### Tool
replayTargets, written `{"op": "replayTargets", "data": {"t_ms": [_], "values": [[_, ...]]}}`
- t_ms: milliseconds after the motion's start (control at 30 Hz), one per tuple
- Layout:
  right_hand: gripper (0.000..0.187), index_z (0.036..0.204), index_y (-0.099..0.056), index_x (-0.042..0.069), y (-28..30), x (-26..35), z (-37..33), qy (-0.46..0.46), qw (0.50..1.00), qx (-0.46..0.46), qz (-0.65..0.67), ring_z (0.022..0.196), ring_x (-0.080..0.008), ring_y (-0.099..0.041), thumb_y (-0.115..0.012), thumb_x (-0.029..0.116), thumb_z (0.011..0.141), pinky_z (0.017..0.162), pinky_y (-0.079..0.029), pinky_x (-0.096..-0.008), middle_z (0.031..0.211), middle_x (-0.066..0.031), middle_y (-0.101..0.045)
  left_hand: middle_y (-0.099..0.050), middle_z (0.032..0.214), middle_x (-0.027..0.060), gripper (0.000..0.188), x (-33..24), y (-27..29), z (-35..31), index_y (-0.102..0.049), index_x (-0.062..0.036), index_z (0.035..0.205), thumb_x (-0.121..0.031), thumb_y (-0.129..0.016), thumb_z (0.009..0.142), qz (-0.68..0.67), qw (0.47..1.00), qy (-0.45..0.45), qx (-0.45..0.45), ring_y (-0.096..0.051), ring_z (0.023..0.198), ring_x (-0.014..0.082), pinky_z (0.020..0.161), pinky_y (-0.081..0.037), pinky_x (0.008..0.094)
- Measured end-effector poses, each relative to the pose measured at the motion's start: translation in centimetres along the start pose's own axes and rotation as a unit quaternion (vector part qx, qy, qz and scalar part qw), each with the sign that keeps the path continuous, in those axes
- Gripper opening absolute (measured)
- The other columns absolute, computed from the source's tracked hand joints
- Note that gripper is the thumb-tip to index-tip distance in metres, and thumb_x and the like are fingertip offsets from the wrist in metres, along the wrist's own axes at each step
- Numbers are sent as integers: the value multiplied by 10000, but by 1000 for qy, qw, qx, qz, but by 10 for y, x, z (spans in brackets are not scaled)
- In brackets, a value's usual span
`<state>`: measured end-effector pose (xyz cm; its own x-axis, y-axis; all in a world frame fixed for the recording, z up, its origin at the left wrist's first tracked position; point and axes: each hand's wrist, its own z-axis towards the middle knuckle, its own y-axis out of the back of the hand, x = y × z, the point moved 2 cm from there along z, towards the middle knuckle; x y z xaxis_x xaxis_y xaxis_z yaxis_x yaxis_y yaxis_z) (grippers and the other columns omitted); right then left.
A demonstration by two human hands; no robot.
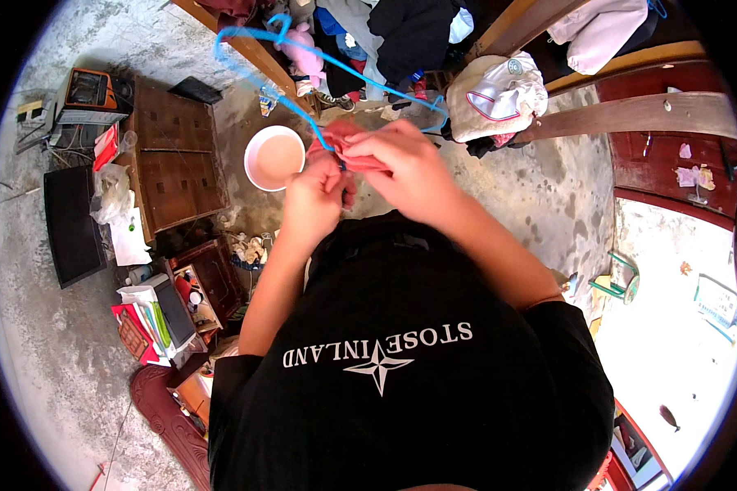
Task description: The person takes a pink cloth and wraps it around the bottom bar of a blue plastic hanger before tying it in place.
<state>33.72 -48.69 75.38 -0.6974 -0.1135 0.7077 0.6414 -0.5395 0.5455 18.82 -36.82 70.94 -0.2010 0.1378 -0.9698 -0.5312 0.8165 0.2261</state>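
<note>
Both my forearms reach forward and angle inward, so my hands meet in front of my chest. My right hand (397, 164) bends over from the right, its fingers pinching a red cloth (344, 133) at the near end of a blue hanger (289, 102). My left hand (311, 196) curls up close beside it; I can't tell what it grips.
</note>
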Motion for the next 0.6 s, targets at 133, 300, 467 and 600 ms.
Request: {"op": "replayTargets", "data": {"t_ms": [133,300,467,600], "values": [[276,1023,-704,105,10,-13,-2,17,999,18,-34,907,-289,-631,-788,47,766,842,-533,-371,1037,-28,-730,-655,664,69,393,-16,6,-2,-363,-59,705,3,-651,965,-7,999,17,-33,-638,564,110,489,-505,289],[289,1038,-706,97,3,0,-1,20,998,55,-20,957,-289,-618,-779,30,766,853,-540,-381,1106,-26,-719,-624,641,82,395,-15,1,2,-357,-51,707,19,-663,946,33,999,-1,0,-645,579,125,491,-511,295],[308,1055,-703,110,10,-21,-9,49,993,80,-67,982,-277,-608,-769,31,766,878,-533,-381,1151,-23,-709,-615,670,79,412,-21,6,-5,-322,-60,707,122,-614,935,25,1000,11,2,-599,600,113,492,-475,289],[309,1061,-686,116,27,-49,-26,-14,989,64,-133,995,-303,-622,-746,31,770,874,-528,-403,1129,-49,-710,-660,714,113,446,-24,21,-14,-320,-92,688,120,-627,933,-56,996,-36,-62,-605,576,143,497,-483,297]]}}
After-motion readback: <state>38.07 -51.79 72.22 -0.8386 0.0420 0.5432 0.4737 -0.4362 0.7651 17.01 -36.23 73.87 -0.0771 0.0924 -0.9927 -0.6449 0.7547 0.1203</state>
